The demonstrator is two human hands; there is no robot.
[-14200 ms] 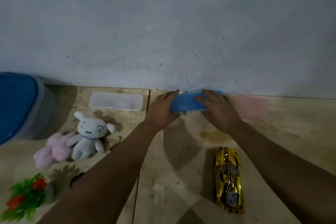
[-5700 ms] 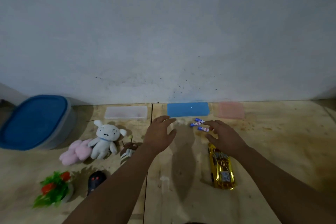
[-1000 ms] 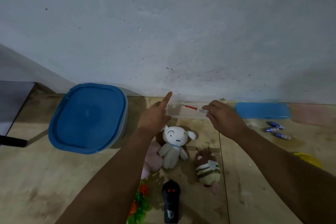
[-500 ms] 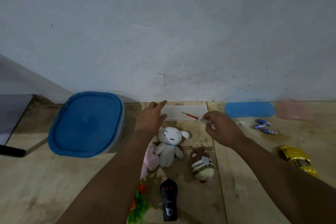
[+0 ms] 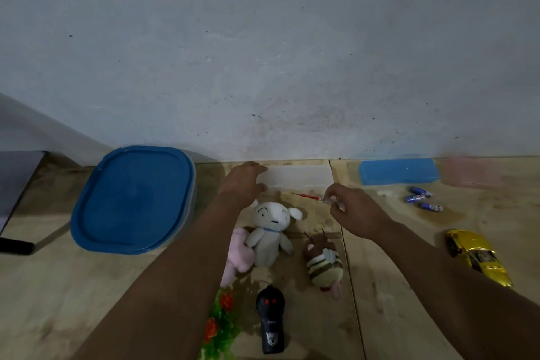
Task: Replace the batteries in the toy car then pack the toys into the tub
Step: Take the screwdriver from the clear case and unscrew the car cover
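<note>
Right hand (image 5: pixel 355 212) pinches screwdriver (image 5: pixel 308 196); toy car (image 5: pixel 479 256) well right.

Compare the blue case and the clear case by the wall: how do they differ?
The blue case is opaque; the clear case is see-through white. The left hand rests on the clear case's end; nothing touches the blue case. Both are long, flat boxes lying against the wall.
</note>
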